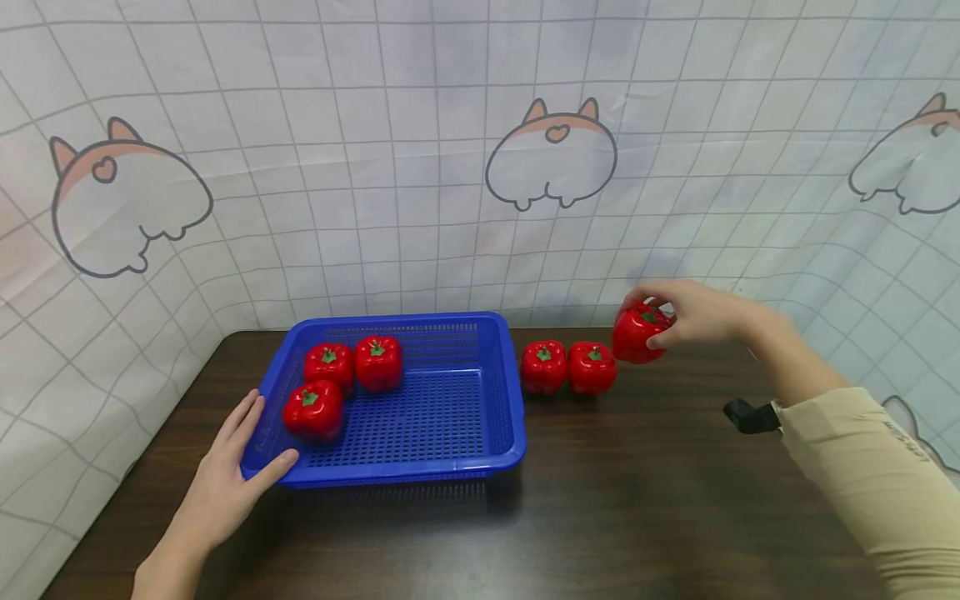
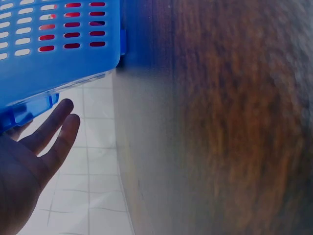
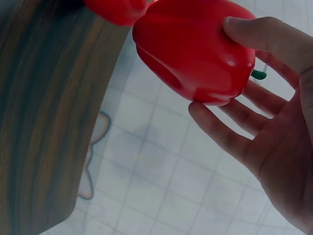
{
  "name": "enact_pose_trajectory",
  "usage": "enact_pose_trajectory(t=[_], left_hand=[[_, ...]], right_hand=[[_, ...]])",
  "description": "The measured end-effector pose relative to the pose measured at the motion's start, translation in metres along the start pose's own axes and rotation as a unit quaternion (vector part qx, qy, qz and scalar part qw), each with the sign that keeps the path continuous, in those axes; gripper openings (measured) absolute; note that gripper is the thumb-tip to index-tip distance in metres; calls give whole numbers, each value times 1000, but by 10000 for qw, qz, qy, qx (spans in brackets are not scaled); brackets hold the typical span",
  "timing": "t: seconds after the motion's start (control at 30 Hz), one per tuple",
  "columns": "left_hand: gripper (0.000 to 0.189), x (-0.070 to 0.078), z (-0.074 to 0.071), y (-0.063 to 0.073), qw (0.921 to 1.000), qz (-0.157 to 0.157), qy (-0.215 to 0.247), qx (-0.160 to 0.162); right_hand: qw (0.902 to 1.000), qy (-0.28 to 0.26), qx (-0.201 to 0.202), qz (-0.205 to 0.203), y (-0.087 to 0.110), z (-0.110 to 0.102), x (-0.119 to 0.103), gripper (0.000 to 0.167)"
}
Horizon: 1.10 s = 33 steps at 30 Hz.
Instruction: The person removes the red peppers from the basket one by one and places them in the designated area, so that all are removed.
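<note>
My right hand (image 1: 686,312) grips a red bell pepper (image 1: 636,335) near the back of the table, with the thumb on one side and the fingers round the other. The right wrist view shows this bell pepper (image 3: 195,49) tilted, its green stem toward the palm. Two more bell peppers (image 1: 543,367) stand side by side just left of it, beyond the basket's right wall. Three bell peppers (image 1: 313,411) sit in the left part of the blue basket (image 1: 390,471). At that basket's left front corner, my left hand (image 1: 225,479) touches the rim with fingers extended.
The dark wooden table (image 1: 622,508) runs back to a white gridded cloth (image 1: 420,167) with cartoon animal drawings. A black strap (image 1: 752,417) hangs by the right sleeve (image 1: 862,467).
</note>
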<state>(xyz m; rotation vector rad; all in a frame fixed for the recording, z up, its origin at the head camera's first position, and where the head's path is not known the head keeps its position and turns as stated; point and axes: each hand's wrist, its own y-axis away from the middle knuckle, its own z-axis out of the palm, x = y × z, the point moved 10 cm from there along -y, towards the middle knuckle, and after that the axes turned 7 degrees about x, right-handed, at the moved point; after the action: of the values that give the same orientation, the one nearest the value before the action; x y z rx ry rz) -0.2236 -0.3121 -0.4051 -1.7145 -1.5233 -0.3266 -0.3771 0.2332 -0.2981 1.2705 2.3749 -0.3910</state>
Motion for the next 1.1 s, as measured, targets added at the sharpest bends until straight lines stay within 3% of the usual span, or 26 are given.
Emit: enact_pose_trajectory(t=[0.33, 0.6, 0.83, 1.1], left_hand=[[87, 0, 0, 0, 10000, 23, 1, -16], [87, 0, 1, 0, 10000, 19, -2, 6], [86, 2, 0, -1, 10000, 32, 27, 8], [86, 3, 0, 0, 10000, 43, 49, 19]], right_hand=[[9982, -432, -307, 286, 6, 16, 27, 55], [9971, -348, -476, 473, 5, 33, 48, 54], [9966, -290, -611, 470, 0, 48, 56, 54], [9937, -599, -779, 538, -5, 62, 66, 53]])
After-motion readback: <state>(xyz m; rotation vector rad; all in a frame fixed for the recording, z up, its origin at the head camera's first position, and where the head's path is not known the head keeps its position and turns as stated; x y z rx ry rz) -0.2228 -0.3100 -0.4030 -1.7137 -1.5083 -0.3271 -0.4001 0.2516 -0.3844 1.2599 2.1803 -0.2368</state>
